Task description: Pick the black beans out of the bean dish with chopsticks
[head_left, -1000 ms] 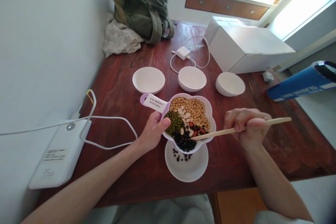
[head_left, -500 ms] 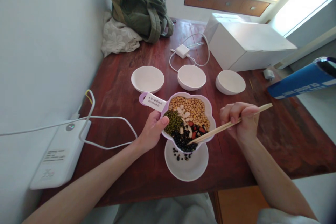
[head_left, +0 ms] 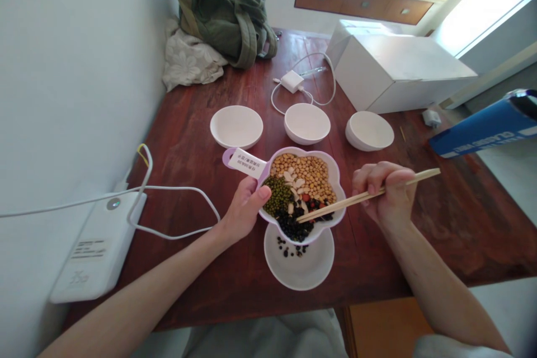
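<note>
My left hand (head_left: 247, 204) grips the left rim of a purple-and-white flower-shaped bowl (head_left: 339, 193) with a labelled handle. Inside lie yellow soybeans (head_left: 304, 170), green mung beans (head_left: 277, 197), black beans (head_left: 296, 228), pale slivers and a few red pieces. My right hand (head_left: 384, 190), closed around a pair of wooden chopsticks (head_left: 356, 198), holds their tips down among the black beans. Below the flower-shaped bowl, partly covered by it, a white bowl (head_left: 306, 274) has several black beans in it.
Three white bowls, left (head_left: 236, 127), middle (head_left: 307, 124) and right (head_left: 369, 131), stand in a row behind. Around them are a charger (head_left: 292, 81), a white box (head_left: 411, 61), a blue bottle-shaped object (head_left: 486, 126), a power bank (head_left: 98, 251) with cable, and a green bag (head_left: 222, 8).
The chopstick tips have shifted slightly up and to the left through the black beans. My left hand and the flower-shaped bowl have stayed nearly still.
</note>
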Tool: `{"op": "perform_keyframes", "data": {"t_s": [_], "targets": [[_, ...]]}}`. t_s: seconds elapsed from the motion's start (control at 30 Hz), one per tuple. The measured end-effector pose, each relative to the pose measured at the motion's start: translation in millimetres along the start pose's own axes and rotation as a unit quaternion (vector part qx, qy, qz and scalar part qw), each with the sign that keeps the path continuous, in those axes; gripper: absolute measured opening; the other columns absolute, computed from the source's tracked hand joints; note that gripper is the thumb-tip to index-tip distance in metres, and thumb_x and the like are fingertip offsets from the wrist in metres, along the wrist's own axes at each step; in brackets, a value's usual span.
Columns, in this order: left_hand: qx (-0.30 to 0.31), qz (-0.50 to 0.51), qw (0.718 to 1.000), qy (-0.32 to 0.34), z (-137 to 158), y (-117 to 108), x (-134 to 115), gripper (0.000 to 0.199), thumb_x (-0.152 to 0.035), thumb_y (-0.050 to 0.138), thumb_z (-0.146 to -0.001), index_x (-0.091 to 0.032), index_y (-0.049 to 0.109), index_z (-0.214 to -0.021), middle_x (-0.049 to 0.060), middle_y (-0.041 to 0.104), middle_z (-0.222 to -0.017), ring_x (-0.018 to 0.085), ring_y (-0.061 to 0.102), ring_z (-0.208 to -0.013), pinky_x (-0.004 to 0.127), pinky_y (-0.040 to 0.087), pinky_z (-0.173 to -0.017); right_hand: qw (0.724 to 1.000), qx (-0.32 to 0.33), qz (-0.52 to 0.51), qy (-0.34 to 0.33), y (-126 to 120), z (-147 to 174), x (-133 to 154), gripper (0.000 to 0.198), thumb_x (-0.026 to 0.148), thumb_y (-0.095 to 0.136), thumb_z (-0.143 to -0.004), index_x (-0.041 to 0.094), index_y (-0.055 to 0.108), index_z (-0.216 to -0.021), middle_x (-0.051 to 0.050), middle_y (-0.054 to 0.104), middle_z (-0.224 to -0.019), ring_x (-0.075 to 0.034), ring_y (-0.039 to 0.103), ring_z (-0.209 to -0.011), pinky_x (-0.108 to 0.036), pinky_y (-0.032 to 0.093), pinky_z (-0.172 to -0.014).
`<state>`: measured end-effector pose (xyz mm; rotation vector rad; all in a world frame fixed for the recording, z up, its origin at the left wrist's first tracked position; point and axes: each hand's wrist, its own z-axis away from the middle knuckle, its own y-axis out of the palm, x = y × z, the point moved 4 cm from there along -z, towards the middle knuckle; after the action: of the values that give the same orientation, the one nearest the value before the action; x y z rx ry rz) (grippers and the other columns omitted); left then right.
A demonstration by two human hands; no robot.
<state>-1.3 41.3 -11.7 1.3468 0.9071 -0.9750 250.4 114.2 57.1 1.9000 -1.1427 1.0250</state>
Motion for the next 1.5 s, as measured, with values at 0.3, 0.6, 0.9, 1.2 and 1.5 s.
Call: {"op": "perform_keyframes", "data": {"t_s": [0.3,0.6,0.9,1.2,1.5], "targets": [[0.009,-0.009,1.0,0.0,-0.8,2.4,-3.9,0.087,-0.088,0.081,-0.08,-0.01,0.081,-0.119,0.016,0.086,-0.098,0.037,0.084,-0.096,0.039,0.068,-0.078,1.0,0.016,0.003,0.005,-0.5,2.6,-1.0,0.065,0.067,0.069,-0.106,0.02,0.066,-0.062,-0.004,0.063,-0.052,-0.013,0.048,-0.037,-0.028,0.03,-0.035],[0.009,-0.014,1.0,0.01,-0.3,1.9,-4.2,0.085,-0.087,0.081,-0.082,-0.01,0.082,-0.119,0.016,0.086,-0.1,0.036,0.084,-0.098,0.037,0.068,-0.078,1.0,0.005,0.0,0.008,-3.8,2.7,-1.3,0.067,0.069,0.066,-0.107,0.021,0.064,-0.061,-0.001,0.055,-0.048,-0.013,0.048,-0.037,-0.029,0.031,-0.038],[0.005,-0.002,1.0,-0.001,0.0,1.8,-1.6,0.085,-0.086,0.083,-0.08,-0.01,0.082,-0.119,0.016,0.086,-0.1,0.038,0.084,-0.098,0.038,0.069,-0.078,0.999,0.002,-0.028,0.015,-3.0,0.4,-1.9,0.066,0.068,0.066,-0.107,0.021,0.063,-0.062,-0.001,0.061,-0.051,-0.012,0.044,-0.034,-0.028,0.028,-0.034],[0.016,0.022,1.0,-0.004,-0.7,2.9,0.6,0.085,-0.085,0.084,-0.081,-0.01,0.082,-0.121,0.017,0.086,-0.099,0.038,0.084,-0.099,0.041,0.069,-0.08,0.999,-0.007,-0.001,-0.041,0.8,1.2,3.1,0.059,0.069,0.075,-0.101,0.021,0.072,-0.066,-0.003,0.067,-0.055,-0.014,0.053,-0.037,-0.028,0.036,-0.035],[0.016,0.002,1.0,0.004,-0.9,2.2,-2.2,0.085,-0.085,0.082,-0.083,-0.01,0.081,-0.121,0.018,0.086,-0.105,0.039,0.083,-0.106,0.042,0.068,-0.087,0.995,0.053,0.026,-0.083,2.9,6.9,3.5,0.048,0.062,0.083,-0.097,0.02,0.08,-0.075,-0.005,0.072,-0.061,-0.018,0.066,-0.047,-0.03,0.046,-0.041]]}}
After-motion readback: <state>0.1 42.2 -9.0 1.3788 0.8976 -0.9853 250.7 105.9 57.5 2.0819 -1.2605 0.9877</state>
